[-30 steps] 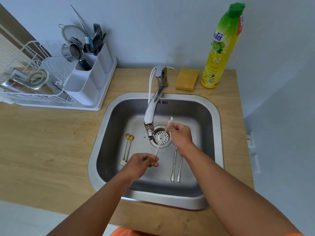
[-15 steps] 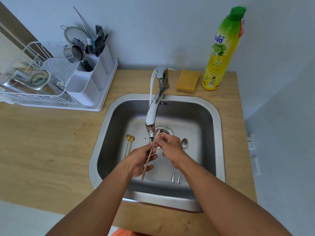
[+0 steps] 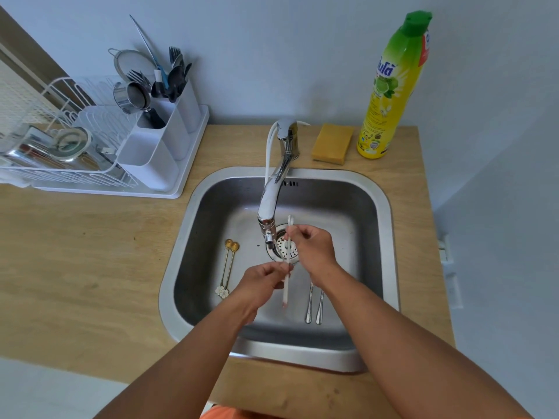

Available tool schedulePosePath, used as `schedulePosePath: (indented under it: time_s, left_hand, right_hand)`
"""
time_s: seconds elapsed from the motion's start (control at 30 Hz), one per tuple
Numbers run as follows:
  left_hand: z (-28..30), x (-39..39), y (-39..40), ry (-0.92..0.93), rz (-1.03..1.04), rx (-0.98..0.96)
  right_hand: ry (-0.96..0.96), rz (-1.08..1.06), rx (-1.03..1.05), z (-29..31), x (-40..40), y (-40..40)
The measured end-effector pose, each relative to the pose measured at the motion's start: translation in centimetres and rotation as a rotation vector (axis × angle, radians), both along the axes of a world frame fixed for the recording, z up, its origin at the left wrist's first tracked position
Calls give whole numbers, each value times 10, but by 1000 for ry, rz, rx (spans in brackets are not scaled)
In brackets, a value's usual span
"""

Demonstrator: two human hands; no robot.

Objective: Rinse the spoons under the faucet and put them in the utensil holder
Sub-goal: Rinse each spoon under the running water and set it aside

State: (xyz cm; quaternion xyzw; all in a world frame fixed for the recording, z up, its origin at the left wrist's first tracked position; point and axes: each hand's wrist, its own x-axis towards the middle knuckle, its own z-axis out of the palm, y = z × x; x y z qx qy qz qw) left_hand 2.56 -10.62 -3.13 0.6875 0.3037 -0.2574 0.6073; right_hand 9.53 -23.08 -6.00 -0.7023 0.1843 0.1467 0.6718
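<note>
A white spoon [image 3: 287, 261] with a pink tip is seen over the steel-grey sink [image 3: 384, 213]. Two gold spoons [image 3: 227, 267] with white flower ends and two silver spoons [image 3: 314, 306] are seen inside. A yellow bottle [image 3: 390, 95] with a green cap, an ochre sponge [image 3: 332, 143], a white rack [image 3: 99, 164] and a light wood counter [image 3: 90, 267] are shown.

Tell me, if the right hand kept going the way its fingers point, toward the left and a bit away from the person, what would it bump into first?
Probably the faucet. The right hand pinches the white spoon right beside the spout's tip, which looks like the nearest thing on that side. Depth is hard to judge from one view, so it might pass just under it.
</note>
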Motion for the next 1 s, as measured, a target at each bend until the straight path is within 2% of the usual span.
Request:
schedulePosePath:
  time_s: [0.33, 0.47, 0.57, 0.73, 0.87, 1.0]
  left_hand:
    - [2, -21, 1, 3, -299, -6]
    - [0, -21, 9, 89, -234, -142]
    - [-5, -22, 15, 142, -207, -186]
    - [-15, -14, 39, 112, -385, 171]
    - [-31, 2, 62, 66, -336, 362]
    - [-39, 17, 76, 18, -330, 560]
  right_hand:
    - [146, -30, 74, -1, -11, -12]
    - [198, 116, 93, 3, -19, -11]
    - [142, 124, 50, 2, -18, -10]
    - [104, -25, -176, -7, -18, -21]
    - [154, -51, -663, -15, -23, -40]
    - [195, -50, -835, -19, -28, -49]
